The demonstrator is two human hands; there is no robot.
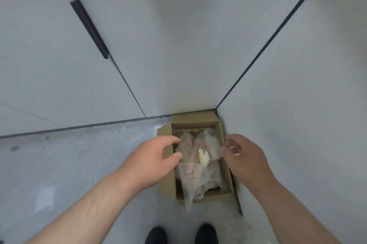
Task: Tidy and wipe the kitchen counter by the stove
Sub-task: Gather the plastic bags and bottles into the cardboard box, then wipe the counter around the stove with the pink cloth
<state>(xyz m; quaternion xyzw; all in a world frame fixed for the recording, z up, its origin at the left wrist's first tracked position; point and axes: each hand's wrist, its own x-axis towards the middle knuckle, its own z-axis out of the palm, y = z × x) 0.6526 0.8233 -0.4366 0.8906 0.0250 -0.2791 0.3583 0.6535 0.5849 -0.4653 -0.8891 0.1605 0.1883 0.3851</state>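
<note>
One brown cardboard box (195, 119) of crumpled white printed papers (190, 174) is flanked at lower centre by two hands: left hand (151, 158) spread, right hand (246, 156) curled, grip unclear.

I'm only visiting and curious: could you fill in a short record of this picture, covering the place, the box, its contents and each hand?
Place: floor corner between grey panels
Container: open cardboard box, set in the corner
Contents: crumpled white paper with red print; pale yellowish scrap on top
Left hand: over the box's left wall, fingers loosely curved, holding nothing
Right hand: at the box's right wall, fingertips beside the paper; grip unclear
Shoes: black, at the bottom edge
</note>
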